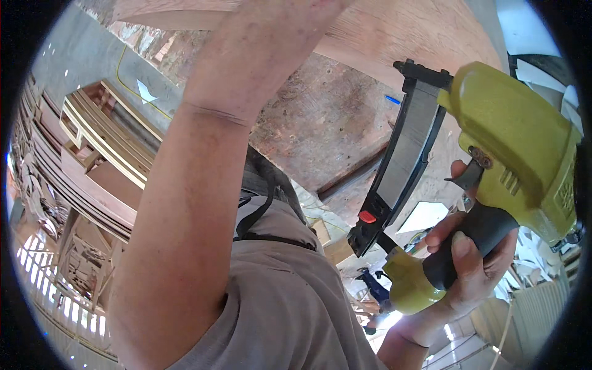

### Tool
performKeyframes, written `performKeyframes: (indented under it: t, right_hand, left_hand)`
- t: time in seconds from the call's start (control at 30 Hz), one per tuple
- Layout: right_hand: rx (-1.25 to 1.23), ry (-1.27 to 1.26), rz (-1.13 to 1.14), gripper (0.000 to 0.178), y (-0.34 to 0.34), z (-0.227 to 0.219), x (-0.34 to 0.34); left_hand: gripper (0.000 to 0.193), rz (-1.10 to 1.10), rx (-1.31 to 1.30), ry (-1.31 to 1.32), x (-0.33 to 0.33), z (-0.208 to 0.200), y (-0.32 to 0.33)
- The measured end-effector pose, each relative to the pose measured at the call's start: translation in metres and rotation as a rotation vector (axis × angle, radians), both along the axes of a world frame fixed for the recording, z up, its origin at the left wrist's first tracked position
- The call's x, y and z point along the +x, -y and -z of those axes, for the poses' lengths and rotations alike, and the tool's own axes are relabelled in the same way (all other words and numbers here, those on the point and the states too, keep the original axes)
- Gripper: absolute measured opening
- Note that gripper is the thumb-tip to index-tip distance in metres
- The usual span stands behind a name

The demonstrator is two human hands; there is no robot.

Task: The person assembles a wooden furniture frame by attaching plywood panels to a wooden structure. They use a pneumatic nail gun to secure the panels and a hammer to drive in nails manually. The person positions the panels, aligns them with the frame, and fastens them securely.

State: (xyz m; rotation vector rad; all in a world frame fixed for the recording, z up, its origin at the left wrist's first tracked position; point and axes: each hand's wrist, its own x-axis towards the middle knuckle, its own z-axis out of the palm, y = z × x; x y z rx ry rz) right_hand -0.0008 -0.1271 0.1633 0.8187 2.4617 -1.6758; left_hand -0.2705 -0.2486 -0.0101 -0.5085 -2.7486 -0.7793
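My right hand (472,265) is wrapped round the black grip of a yellow-green nail gun (518,135), its index finger by the trigger. The gun's long slanted magazine (404,148) carries a red catch near its lower end. Its nose lies over a pale curved wooden panel (401,37); whether they touch I cannot tell. Stretching up across the view, my left arm ends in my left hand (259,55), which overlaps that panel. The upper edge cuts off the left fingers, so their grip is hidden.
Under the panel is a stained brown worktop (320,123) with a small blue object (392,99) near it. Wooden frames (117,135) and stacked boards stand at left. A yellow hose (120,71) crosses the floor. Another person (373,287) in dark clothing shows lower down.
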Motion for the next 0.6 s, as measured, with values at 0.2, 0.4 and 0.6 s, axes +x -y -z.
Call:
performKeyframes:
  t: [0.2,0.4,0.6]
  right_hand:
    - [0.111,0.056,-0.057,0.051,0.013,0.002,-0.012]
    - [0.140,0.076,-0.037,0.051,0.021,0.005,-0.015]
    - [0.108,0.069,-0.042,0.051,0.023,0.010,-0.016]
  left_hand:
    - [0.066,0.021,-0.015,0.127,0.002,-0.007,0.006]
    - [0.065,0.018,-0.017,0.068,0.000,-0.004,0.004]
    - [0.064,0.004,-0.041,0.070,0.001,-0.004,0.003]
